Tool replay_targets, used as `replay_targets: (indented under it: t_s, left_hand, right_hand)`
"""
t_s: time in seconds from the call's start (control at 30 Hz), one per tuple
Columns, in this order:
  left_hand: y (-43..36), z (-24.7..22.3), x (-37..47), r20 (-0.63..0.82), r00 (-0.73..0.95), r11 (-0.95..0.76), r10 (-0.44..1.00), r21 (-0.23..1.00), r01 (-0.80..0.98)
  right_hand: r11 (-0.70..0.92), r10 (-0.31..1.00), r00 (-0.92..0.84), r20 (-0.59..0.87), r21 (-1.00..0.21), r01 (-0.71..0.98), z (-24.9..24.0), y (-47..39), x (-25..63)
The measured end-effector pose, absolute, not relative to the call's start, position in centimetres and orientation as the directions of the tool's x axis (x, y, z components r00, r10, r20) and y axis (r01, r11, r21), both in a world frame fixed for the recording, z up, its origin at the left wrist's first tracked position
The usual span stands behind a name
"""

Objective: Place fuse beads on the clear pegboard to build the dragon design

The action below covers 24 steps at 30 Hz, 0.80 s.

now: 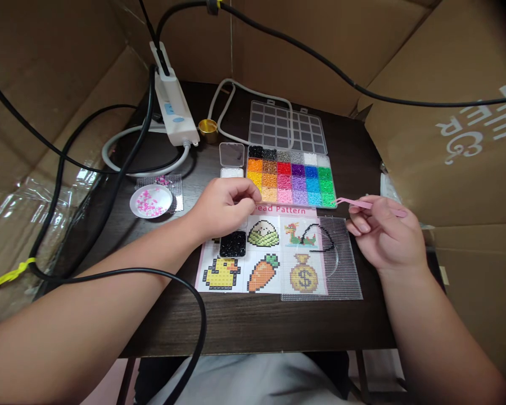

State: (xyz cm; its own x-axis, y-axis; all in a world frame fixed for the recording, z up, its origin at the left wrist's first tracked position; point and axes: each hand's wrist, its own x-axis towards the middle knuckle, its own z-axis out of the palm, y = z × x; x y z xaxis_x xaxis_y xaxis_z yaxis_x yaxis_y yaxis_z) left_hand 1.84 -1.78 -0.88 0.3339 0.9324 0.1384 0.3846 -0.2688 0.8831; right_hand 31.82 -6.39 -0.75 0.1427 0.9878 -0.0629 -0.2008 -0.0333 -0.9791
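Pink tweezers are held in my right hand, their tips beside the right corner of the bead box. The box's compartments hold small beads sorted by colour. My left hand is closed, thumb against fingers, at the box's front left corner; what lies between the fingertips I cannot make out. Below that hand is a small case of black beads, and behind it a case of white beads. A clear pegboard bearing a curved line of black beads overlaps the bead pattern sheet.
At the left, a white dish of pink and white beads sits on another pegboard. A gold cup and a power strip stand farther back. Black cables cross over my left forearm. Cardboard walls enclose the table.
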Motion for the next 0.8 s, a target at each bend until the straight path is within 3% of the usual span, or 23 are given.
replay_targets:
  t_s: [0.8]
  left_hand:
    - [-1.89,-0.66,1.96,0.109,0.326,-0.24,0.939,0.887,0.395]
  right_hand:
    - [0.033,0.991,0.131,0.014,-0.989,-0.142,-0.98,-6.47,31.93]
